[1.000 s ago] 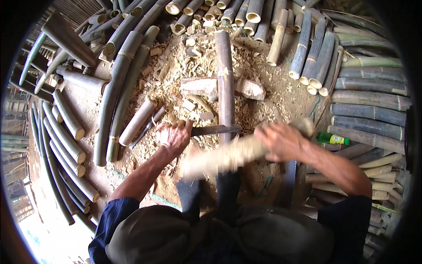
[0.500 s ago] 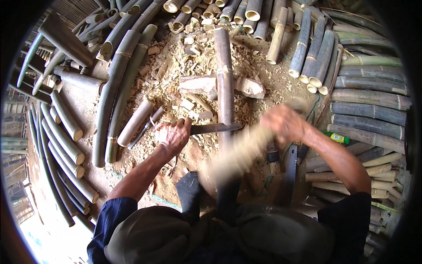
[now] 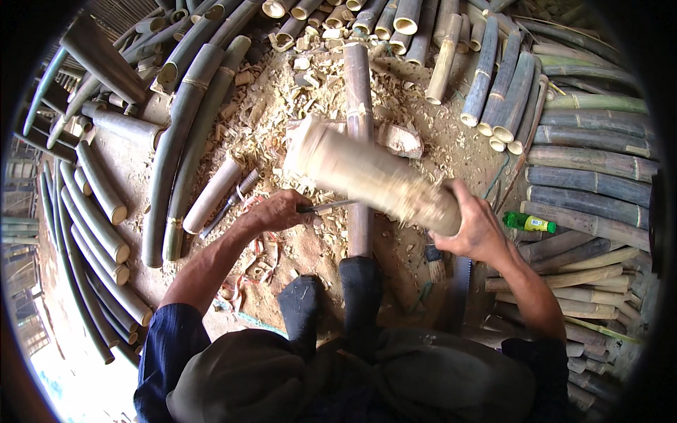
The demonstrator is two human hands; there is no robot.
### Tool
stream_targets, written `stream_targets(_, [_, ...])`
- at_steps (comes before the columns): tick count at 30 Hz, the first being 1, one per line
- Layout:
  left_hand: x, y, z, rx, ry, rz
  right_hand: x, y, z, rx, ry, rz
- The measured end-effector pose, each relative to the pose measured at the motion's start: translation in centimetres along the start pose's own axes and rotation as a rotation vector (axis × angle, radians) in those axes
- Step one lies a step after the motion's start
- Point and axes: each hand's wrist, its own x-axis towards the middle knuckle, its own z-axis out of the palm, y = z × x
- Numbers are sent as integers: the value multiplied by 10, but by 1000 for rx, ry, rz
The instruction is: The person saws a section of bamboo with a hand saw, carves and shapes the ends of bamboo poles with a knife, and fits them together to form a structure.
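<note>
My left hand [image 3: 282,210] is closed on the handle of a knife. Its dark blade [image 3: 333,206] reaches right to an upright-lying bamboo pole [image 3: 358,84], partly hidden behind the mallet. My right hand [image 3: 471,227] grips a thick wooden mallet [image 3: 367,170] by its frayed narrow end. Blurred by motion, the mallet is raised over the pole and blade, its wide end toward the upper left. A rough wood block [image 3: 400,141] lies crosswise under the pole. One dark-socked foot [image 3: 361,282] is at the pole's near end.
Wood chips [image 3: 271,134] cover the ground around the block. Long bamboo poles [image 3: 187,134] lie to the left, stacked bamboo [image 3: 592,166] to the right. A saw [image 3: 462,282], a brush [image 3: 436,262] and a green bottle [image 3: 529,222] lie near my right arm.
The mallet has swung up from low beside my legs to above the pole. The knife blade has turned and looks thinner now. My left hand has shifted slightly nearer to me.
</note>
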Motion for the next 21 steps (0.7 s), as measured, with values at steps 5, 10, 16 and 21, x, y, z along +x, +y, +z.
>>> stream_targets(5, [-8,8,-21,106,322,248,3,-3,-1,476,243,46])
stream_targets(10, [13,23,-75,346,251,87,4,-1,-4,743,209,207])
stream_targets(16, [26,19,-87,401,246,44,7,-6,2,925,138,351])
stream_targets(21, [30,18,-82,421,260,102,7,-11,4,884,127,371])
